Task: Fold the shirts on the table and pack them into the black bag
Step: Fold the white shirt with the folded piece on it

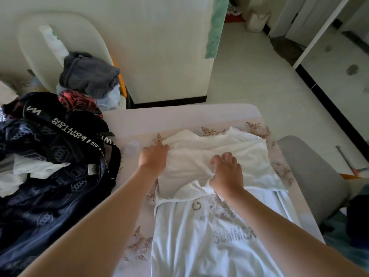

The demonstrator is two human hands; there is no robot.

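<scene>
A white shirt (235,152) lies partly folded across the far end of the table (179,116). My left hand (153,156) rests on its left edge with the fingers laid over the cloth. My right hand (227,172) presses down on the middle of the same shirt, fingers bent against the fabric. Under it and nearer to me lies a second pale shirt (209,240) with a grey print, spread flat. The black bag (50,176), patterned and with a lettered strap, sits open at the left with white cloth inside.
A grey garment (89,76) and a red-and-black one (79,102) are piled on a white chair behind the bag. A grey chair (311,172) stands at the table's right. A small clear lid (131,146) lies on the table by my left hand.
</scene>
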